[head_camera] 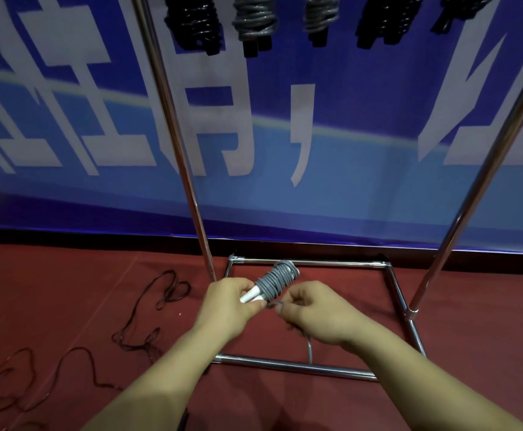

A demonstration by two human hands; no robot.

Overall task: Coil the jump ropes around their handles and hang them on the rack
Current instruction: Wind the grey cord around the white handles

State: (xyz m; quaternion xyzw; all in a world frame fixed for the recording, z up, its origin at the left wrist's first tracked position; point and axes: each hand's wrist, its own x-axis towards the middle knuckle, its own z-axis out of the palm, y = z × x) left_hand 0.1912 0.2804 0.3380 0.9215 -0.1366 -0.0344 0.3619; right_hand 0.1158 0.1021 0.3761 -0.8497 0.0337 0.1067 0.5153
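A grey jump rope (277,279) is wound in tight coils around its white handles (249,295). My left hand (227,303) grips the white handle ends, with the coil pointing up and away. My right hand (313,311) pinches the loose grey rope end just right of the coil's base; a short length of rope hangs below that hand. The metal rack (188,188) stands in front of me. Several coiled ropes, black (193,23) and grey (254,21), hang along its top.
A loose dark rope (142,321) lies tangled on the red carpet (67,290) to the left. The rack's square base frame (294,367) rests on the floor beneath my hands. A blue banner with white characters (316,150) covers the wall behind.
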